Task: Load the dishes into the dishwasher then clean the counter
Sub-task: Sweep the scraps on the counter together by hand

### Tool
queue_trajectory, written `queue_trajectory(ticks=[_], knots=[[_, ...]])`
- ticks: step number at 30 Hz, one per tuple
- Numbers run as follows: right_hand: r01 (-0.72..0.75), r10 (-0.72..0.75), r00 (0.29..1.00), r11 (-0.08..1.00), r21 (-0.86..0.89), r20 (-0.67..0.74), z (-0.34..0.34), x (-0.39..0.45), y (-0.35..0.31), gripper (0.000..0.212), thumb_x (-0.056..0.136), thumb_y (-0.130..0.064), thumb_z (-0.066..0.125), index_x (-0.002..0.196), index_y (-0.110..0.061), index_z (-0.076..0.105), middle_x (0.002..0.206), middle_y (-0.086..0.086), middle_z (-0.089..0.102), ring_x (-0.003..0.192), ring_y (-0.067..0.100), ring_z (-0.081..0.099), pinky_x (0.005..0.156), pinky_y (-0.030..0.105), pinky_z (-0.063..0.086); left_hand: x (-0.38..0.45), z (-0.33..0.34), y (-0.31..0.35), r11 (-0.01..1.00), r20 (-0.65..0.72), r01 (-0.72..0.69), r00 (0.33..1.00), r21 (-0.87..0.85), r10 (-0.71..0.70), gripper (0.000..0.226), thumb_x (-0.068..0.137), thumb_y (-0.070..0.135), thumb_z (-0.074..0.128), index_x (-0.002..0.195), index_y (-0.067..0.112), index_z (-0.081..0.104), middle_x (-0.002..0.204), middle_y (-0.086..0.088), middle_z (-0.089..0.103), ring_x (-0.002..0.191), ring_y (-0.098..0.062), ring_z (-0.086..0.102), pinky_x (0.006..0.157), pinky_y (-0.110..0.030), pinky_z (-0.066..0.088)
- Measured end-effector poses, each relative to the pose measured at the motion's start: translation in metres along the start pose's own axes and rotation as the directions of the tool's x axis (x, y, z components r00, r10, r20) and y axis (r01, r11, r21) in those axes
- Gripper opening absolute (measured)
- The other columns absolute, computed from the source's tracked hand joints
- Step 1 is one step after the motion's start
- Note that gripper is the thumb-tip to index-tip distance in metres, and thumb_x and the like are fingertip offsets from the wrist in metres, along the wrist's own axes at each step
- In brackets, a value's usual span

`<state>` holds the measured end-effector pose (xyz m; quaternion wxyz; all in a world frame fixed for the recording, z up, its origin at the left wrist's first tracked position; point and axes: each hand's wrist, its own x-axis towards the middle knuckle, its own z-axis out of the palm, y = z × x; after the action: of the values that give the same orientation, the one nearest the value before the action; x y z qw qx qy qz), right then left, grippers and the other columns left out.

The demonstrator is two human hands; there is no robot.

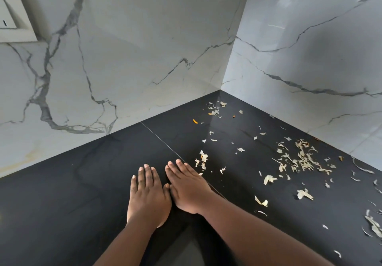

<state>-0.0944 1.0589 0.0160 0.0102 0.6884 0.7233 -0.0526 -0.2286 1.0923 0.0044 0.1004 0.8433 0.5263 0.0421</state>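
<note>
- Two bare forearms are seen entering from the lower edge of the frame, one for each hand.
- The left hand [147, 195] is laid flat, palm down, on the black counter [72, 203] at lower centre; its fingers are straight and close together, and nothing is held.
- The right hand [187, 187] is laid flat just beside it, fingers straight and angled toward the upper left; nothing is held, and its thumb side is touching the left hand.
- One thin seam [161, 139] is seen crossing the counter diagonally and passing under the right hand.
- Pale vegetable scraps [301, 160] are scattered over the right half of the counter, too many to be counted; one small clump [203, 158] lies just beyond the right fingertips.
- Two orange bits [195, 121] can be made out near the far corner.
- Two marble wall panels [124, 48] meet at that corner.
- One pale wall fitting [14, 17] is mounted at the upper left.
</note>
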Motion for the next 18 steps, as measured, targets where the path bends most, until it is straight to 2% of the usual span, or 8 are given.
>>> queue_trajectory(ticks=[2, 5, 7, 8, 11, 14, 16, 18], knots=[[-0.046, 0.046, 0.999, 0.998, 0.033, 0.003, 0.005, 0.011, 0.003, 0.082, 0.082, -0.048, -0.009, 0.154, -0.010, 0.001, 0.163, 0.004, -0.002, 0.148, 0.018, -0.012, 0.117, 0.031, -0.011, 0.002, 0.002, -0.001, 1.000, -0.001, 0.007, 1.000, 0.000, -0.007, 0.065, 0.099, 0.040, 0.006, 0.150, 0.003, -0.008, 0.159, -0.013, -0.015, 0.146, -0.024, -0.017, 0.119, -0.040, -0.007], [-0.111, 0.111, 0.994, 0.993, 0.033, 0.009, 0.006, 0.021, 0.016, 0.077, 0.094, -0.057, 0.002, 0.153, -0.009, -0.006, 0.162, 0.007, -0.009, 0.147, 0.018, -0.018, 0.118, 0.034, -0.013, 0.005, 0.004, 0.000, 0.999, -0.013, 0.024, 1.000, 0.025, -0.023, 0.075, 0.088, 0.046, -0.009, 0.151, 0.005, -0.008, 0.159, -0.011, -0.014, 0.146, -0.022, -0.016, 0.119, -0.039, -0.008], [-0.223, 0.223, 0.975, 0.974, 0.031, 0.022, 0.004, 0.022, 0.023, 0.099, 0.080, -0.076, -0.010, 0.152, -0.007, -0.011, 0.161, 0.009, -0.015, 0.146, 0.021, -0.022, 0.118, 0.037, -0.014, 0.005, 0.003, -0.001, 0.998, -0.012, 0.028, 1.000, 0.050, -0.027, 0.082, 0.081, 0.048, -0.015, 0.151, 0.007, -0.009, 0.159, -0.009, -0.015, 0.146, -0.021, -0.016, 0.118, -0.038, -0.009], [-0.293, 0.291, 0.956, 0.955, 0.042, 0.039, 0.003, 0.020, 0.028, 0.109, 0.070, -0.079, -0.014, 0.151, -0.006, -0.013, 0.160, 0.010, -0.017, 0.146, 0.024, -0.022, 0.118, 0.039, -0.014, 0.005, 0.003, 0.000, 0.998, -0.012, 0.031, 0.999, 0.056, -0.031, 0.086, 0.076, 0.050, -0.019, 0.151, 0.007, -0.009, 0.160, -0.009, -0.015, 0.146, -0.021, -0.016, 0.118, -0.037, -0.009], [-0.462, 0.457, 0.886, 0.885, 0.062, 0.082, 0.000, 0.007, 0.049, 0.119, 0.062, -0.082, -0.015, 0.149, 0.000, -0.016, 0.159, 0.016, -0.018, 0.146, 0.029, -0.022, 0.118, 0.042, -0.013, 0.004, 0.004, 0.002, 0.997, -0.016, 0.053, 0.999, 0.059, -0.052, 0.095, 0.068, 0.051, -0.024, 0.152, 0.010, -0.008, 0.160, -0.006, -0.014, 0.146, -0.019, -0.015, 0.118, -0.036, -0.008], [-0.596, 0.589, 0.798, 0.802, 0.028, 0.124, -0.009, -0.012, 0.081, 0.116, 0.073, -0.085, -0.004, 0.146, 0.004, -0.018, 0.158, 0.020, -0.020, 0.145, 0.032, -0.023, 0.118, 0.044, -0.013, 0.005, 0.003, 0.003, 0.996, -0.019, 0.060, 0.998, 0.061, -0.058, 0.096, 0.068, 0.053, -0.023, 0.152, 0.012, -0.006, 0.160, -0.003, -0.013, 0.147, -0.017, -0.014, 0.119, -0.035, -0.007], [-0.643, 0.640, 0.757, 0.766, -0.027, 0.128, -0.015, -0.020, 0.094, 0.112, 0.078, -0.083, -0.003, 0.142, 0.006, -0.022, 0.156, 0.023, -0.022, 0.144, 0.034, -0.024, 0.117, 0.045, -0.015, 0.006, 0.002, 0.004, 0.996, -0.018, 0.072, 0.997, 0.057, -0.071, 0.096, 0.067, 0.054, -0.023, 0.152, 0.013, -0.006, 0.160, -0.002, -0.013, 0.146, -0.016, -0.015, 0.119, -0.034, -0.007], [-0.593, 0.594, 0.800, 0.804, -0.045, 0.081, -0.017, -0.023, 0.087, 0.106, 0.078, -0.079, -0.007, 0.138, 0.007, -0.024, 0.155, 0.025, -0.023, 0.143, 0.036, -0.025, 0.114, 0.046, -0.020, 0.007, 0.001, 0.005, 0.995, -0.013, 0.078, 0.997, 0.068, -0.077, 0.096, 0.067, 0.055, -0.023, 0.152, 0.013, -0.007, 0.160, -0.001, -0.015, 0.146, -0.016, -0.016, 0.119, -0.033, -0.007]])
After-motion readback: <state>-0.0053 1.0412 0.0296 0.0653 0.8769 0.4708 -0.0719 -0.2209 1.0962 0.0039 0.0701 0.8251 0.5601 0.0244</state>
